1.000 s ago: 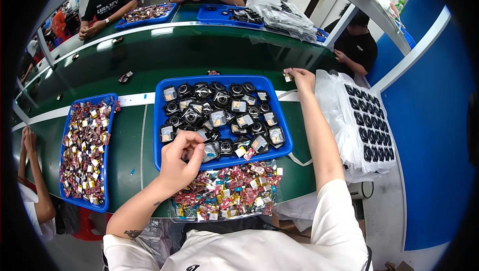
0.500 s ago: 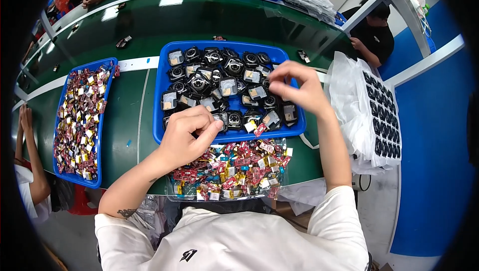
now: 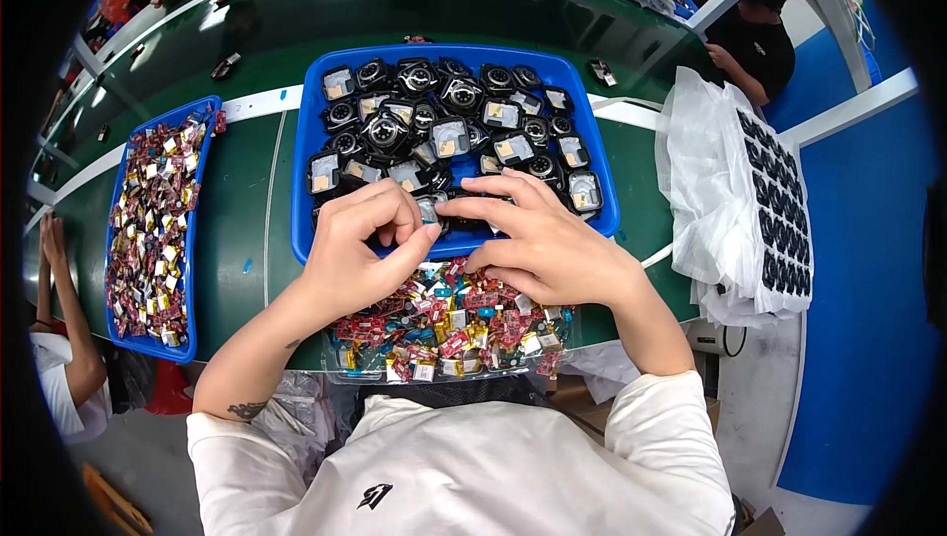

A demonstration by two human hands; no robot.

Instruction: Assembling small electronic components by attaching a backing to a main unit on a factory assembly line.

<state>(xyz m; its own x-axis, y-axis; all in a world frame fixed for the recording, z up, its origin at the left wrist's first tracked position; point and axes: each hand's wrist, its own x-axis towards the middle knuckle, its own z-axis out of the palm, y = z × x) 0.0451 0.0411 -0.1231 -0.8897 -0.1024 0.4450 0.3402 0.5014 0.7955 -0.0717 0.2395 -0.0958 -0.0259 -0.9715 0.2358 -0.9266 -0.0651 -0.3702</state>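
Observation:
A blue tray [image 3: 299, 156] holds many black watch cases [image 3: 451, 138], some with round sensor backs up, others with open insides showing. Over its near edge, my left hand [image 3: 360, 235] is closed, thumb and fingers curled together; what they hold, if anything, is hidden. My right hand [image 3: 557, 245] reaches in from the right, palm down, fingers spread and pointing toward my left fingertips. Its lower fingers hang above a clear plastic tray [image 3: 345, 375] of small red circuit boards with white and yellow parts [image 3: 459, 324], nearest my body.
A second blue tray [image 3: 116, 324] of similar red boards stands at left. To the right are stacked white sheets [image 3: 705, 171] with rows of black parts. Loose pieces lie on the green bench [image 3: 247, 176]. A co-worker [image 3: 755, 43] sits at far right; another person's arms [image 3: 64, 289] show at left.
My right hand has come down and left from above the tray's right side to beside my left hand, its fingers spreading. The left hand stays closed. The view has shifted slightly.

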